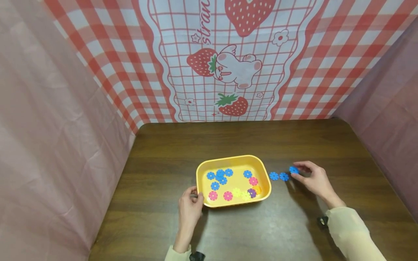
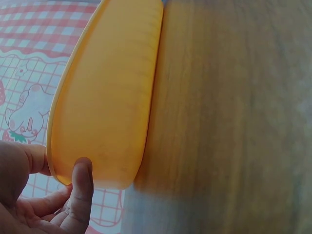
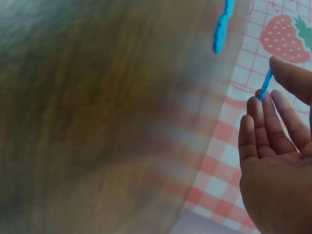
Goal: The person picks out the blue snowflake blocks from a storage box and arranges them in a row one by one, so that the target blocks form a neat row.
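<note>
A yellow plastic tray (image 1: 233, 184) stands on the table; my left hand (image 1: 190, 208) grips its left front corner, thumb and fingers on the rim. The left wrist view shows the tray's side wall (image 2: 107, 92) close up. My right hand (image 1: 315, 179) pinches a blue notched disc (image 1: 293, 170) between thumb and fingers, above the table to the tray's right. Seen from the right wrist, that disc (image 3: 265, 85) is edge-on. Two more blue discs, one (image 1: 273, 176) by the tray and another (image 1: 284, 177) beside it, lie in a row on the tabletop.
Inside the tray are several blue discs (image 1: 214, 186), pink discs (image 1: 228, 196), yellow discs (image 1: 236, 192), a purple disc (image 1: 251, 193) and an orange one (image 1: 257, 189). Behind the brown table (image 1: 163, 145) hangs a strawberry-print cloth (image 1: 281, 90). Pinkish curtains (image 1: 58, 127) flank both sides.
</note>
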Demonstrator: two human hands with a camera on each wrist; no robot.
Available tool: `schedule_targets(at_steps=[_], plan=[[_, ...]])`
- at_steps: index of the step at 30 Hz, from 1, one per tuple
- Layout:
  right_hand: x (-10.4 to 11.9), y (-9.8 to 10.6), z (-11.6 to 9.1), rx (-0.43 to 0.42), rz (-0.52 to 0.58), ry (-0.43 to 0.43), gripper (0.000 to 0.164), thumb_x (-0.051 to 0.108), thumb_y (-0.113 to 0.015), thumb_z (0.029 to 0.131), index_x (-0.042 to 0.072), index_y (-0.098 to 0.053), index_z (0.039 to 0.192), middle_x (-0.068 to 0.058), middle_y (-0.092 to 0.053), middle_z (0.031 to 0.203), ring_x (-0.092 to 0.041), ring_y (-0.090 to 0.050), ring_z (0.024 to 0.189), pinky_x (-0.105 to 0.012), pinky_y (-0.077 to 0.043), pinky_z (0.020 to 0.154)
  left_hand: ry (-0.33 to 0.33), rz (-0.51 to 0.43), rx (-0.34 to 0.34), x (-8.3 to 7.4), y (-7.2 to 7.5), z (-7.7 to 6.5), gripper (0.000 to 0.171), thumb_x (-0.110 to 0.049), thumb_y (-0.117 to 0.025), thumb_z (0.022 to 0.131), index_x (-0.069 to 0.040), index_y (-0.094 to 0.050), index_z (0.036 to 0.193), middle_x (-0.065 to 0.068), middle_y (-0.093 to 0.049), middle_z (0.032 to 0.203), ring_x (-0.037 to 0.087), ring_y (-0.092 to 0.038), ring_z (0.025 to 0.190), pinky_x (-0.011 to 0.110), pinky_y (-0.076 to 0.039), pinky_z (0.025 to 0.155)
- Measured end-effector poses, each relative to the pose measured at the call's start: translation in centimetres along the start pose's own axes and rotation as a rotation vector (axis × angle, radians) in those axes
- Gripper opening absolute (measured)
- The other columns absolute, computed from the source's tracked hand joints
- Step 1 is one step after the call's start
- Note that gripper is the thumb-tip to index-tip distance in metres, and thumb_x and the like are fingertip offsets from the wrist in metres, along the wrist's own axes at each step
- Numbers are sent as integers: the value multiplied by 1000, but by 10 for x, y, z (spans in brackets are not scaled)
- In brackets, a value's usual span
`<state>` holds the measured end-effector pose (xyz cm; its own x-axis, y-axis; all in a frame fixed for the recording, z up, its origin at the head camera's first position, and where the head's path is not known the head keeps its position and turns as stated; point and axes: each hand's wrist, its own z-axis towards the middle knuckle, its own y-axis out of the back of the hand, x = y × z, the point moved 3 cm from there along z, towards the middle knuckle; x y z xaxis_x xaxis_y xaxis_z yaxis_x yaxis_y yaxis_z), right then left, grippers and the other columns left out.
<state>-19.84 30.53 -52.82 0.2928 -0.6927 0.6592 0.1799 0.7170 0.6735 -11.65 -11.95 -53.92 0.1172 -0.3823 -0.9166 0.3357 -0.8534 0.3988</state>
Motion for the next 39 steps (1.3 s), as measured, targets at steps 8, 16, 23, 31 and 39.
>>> schedule_targets(at_steps=[8,16,23,31,39], plan=[[-11,-1,-2,28,8,5,34,-1,-84,75,-4,-70,107,-16,-71,93,-15,-63,81,-9,-43,74,7,-1,1,1,-1,1,21,-1,-69,84,4,-69,105,7,-63,85,12,-61,63,25,-51,51],[-19,-5,-3,66,8,-15,36,-4,-84,74,-5,-70,107,-16,-71,92,-12,-63,79,-9,-44,71,2,8,-3,1,0,2,21,-2,-70,84,4,-69,105,7,-63,85,11,-61,62,24,-51,51],[-21,-8,-4,88,9,-25,34,-3,-83,75,-5,-70,107,-16,-71,93,-11,-64,80,-9,-46,71,-1,-1,-4,0,-1,2,22,-1,-70,84,5,-69,105,7,-64,84,11,-61,61,24,-51,51],[-20,-9,-5,130,-14,-53,32,1,-83,77,-3,-70,105,-15,-70,93,-13,-62,79,-14,-47,67,13,5,2,0,-1,1,22,-1,-69,85,5,-69,106,7,-64,84,11,-60,61,25,-51,49],[-23,-10,-5,134,-19,-35,32,-1,-83,75,-3,-70,104,-13,-70,92,-12,-61,80,-14,-48,66,23,4,5,0,-1,0,22,-1,-69,85,5,-69,107,7,-64,85,11,-61,60,25,-51,48]])
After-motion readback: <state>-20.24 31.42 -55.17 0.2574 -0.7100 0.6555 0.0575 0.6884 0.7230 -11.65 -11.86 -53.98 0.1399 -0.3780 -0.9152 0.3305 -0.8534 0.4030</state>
